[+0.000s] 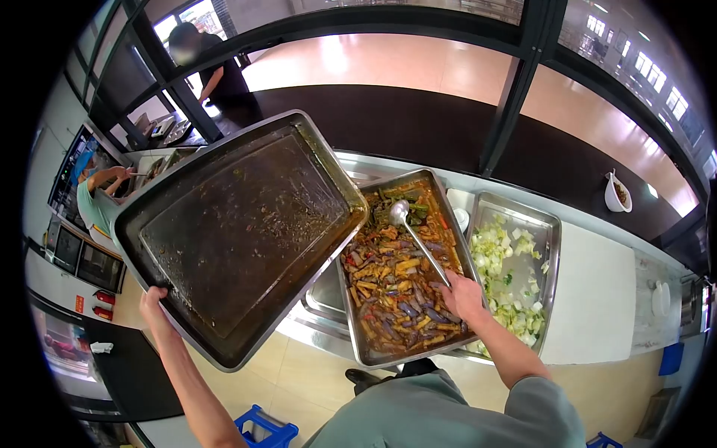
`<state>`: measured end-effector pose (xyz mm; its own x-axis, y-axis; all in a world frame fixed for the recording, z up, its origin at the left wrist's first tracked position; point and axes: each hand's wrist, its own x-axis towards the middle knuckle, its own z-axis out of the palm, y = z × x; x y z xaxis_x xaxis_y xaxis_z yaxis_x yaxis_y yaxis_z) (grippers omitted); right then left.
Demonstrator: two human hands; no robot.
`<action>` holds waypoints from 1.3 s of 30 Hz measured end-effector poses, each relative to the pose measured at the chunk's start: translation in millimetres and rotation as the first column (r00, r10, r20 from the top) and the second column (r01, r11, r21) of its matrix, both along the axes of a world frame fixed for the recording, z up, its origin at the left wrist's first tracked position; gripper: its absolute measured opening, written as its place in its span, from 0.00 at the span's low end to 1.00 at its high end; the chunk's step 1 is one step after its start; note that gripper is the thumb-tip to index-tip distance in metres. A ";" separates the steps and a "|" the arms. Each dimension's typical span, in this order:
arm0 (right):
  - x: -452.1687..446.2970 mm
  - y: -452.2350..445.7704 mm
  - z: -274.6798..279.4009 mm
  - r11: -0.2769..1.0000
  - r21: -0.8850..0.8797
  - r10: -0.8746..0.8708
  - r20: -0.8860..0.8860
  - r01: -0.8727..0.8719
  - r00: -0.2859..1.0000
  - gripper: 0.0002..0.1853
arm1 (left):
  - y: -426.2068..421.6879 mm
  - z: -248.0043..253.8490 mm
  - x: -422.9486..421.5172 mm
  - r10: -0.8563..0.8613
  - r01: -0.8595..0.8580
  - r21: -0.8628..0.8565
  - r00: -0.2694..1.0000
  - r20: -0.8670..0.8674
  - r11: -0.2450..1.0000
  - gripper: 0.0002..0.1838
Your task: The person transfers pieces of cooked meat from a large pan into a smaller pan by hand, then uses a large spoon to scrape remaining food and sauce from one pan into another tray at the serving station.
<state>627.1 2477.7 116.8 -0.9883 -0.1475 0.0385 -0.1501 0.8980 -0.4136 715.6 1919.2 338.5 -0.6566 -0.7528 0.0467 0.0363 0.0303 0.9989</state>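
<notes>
My left hand point(155, 308) is closed on the near left edge of a large metal tray point(239, 224), held tilted up in the air. Only a brown film of sauce and small food scraps cling to its inside. My right hand point(463, 297) grips the handle of a ladle point(427, 254), whose bowl rests on dark green leaves at the far end of a second tray point(472, 270). Cooked eggplant strips in brown sauce point(407, 299) fill that tray. The raised tray's right edge overlaps its left side in view.
To the right sits a tray point(554, 246) of chopped pale green vegetables point(515, 313), beside a white counter surface point(590, 291). A white bowl point(617, 193) stands on the dark ledge point(575, 160). A blue stool point(267, 429) is on the floor. Two other people are at left.
</notes>
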 end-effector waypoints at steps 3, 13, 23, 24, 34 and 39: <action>21.6 -1.5 8.8 0.984 -0.138 -0.106 0.032 0.109 0.994 0.14 | -56.4 -64.8 33.5 0.015 -0.007 0.131 0.998 -0.060 0.991 0.13; 98.8 -4.7 -4.2 0.889 -0.370 -0.228 0.152 0.269 0.962 0.14 | 60.1 -134.3 102.9 0.145 -0.169 0.527 0.986 0.088 0.833 0.32; 199.3 -36.3 -35.8 0.840 -0.348 -0.347 0.245 0.416 0.905 0.21 | 72.3 -181.6 195.4 0.230 -0.210 0.609 0.972 0.045 0.765 0.23; 202.0 -35.2 -68.9 0.798 -0.429 -0.364 0.216 0.423 0.906 0.20 | 67.1 -184.4 213.2 0.210 -0.188 0.639 0.977 0.043 0.746 0.24; 157.2 -61.1 -90.4 -0.204 -0.635 -0.220 0.771 0.745 0.597 0.10 | 23.2 -154.7 413.1 0.398 -0.278 0.606 0.915 -0.070 0.746 0.27; 152.7 -112.4 -106.8 -0.341 -0.581 -0.161 0.810 0.739 0.563 0.11 | -32.5 -176.8 541.3 0.711 -0.646 0.579 0.686 0.154 0.498 0.32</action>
<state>779.8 2365.2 10.1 -0.6515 0.2452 -0.7180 0.4261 -0.6647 -0.6137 1256.9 1886.7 161.7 0.0515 -0.8648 -0.4994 0.3395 -0.4551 0.8231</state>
